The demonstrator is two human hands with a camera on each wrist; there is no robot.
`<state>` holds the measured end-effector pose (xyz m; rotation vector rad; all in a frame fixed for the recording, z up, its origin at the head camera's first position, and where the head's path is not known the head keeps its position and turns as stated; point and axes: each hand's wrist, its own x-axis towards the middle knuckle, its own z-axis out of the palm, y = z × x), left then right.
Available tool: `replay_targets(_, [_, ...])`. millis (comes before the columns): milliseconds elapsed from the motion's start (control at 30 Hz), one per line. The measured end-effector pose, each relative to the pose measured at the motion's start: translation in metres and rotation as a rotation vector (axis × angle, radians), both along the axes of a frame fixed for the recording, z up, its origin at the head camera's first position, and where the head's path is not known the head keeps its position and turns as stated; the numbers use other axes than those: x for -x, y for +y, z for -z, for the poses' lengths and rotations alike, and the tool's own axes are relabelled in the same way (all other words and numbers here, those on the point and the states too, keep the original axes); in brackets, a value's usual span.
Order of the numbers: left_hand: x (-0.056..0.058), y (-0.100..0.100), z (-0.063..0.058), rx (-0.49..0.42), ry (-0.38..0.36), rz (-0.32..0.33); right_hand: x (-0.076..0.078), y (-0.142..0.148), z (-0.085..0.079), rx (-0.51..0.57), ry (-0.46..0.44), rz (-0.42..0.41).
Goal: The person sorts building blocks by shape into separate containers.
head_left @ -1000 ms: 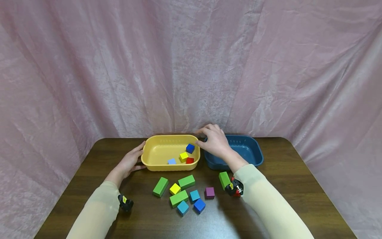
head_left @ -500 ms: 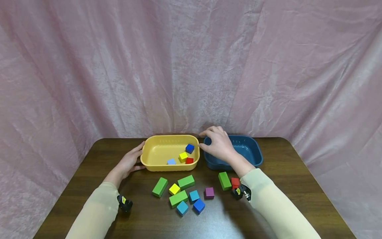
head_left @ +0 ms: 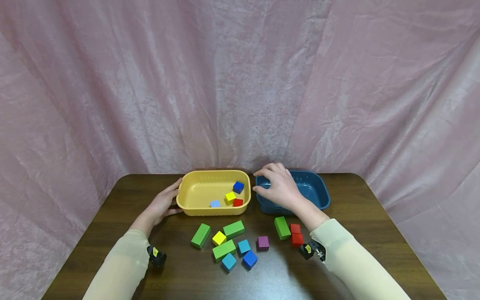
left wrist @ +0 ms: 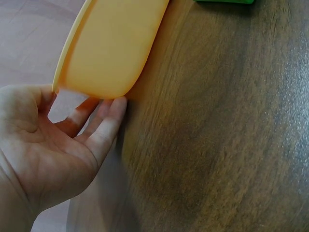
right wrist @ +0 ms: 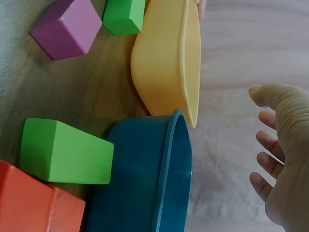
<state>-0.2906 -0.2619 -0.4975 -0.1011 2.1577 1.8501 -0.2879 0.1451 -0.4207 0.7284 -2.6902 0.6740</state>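
L hand [head_left: 163, 203] touches yellow tray [head_left: 215, 211] at its left end w/ spread fingers. R hand [head_left: 279, 186], relaxed, holds nothing over blue tray [head_left: 313, 193] beside it. If L pushes hard, trays may bump.

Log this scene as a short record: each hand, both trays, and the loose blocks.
Left hand: holds the left end of the yellow tray
Right hand: holds nothing, above the blue tray
Yellow tray contents: dark blue cube, yellow cube, red block, light blue block
Blue tray contents: none visible; hand hides part
Table: four green blocks, two red blocks, five other cubes
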Motion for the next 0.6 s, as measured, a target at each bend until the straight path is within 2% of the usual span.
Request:
replay_targets(300, [-0.001, 0.001, -0.002, 0.007, 0.008, 0.012, -0.007, 0.006, 0.003, 0.017, 0.022, -0.031])
replay_targets(600, [-0.001, 0.001, -0.001, 0.004, -0.001, 0.007, -0.017, 0.008, 0.002, -0.006, 0.001, -0.031])
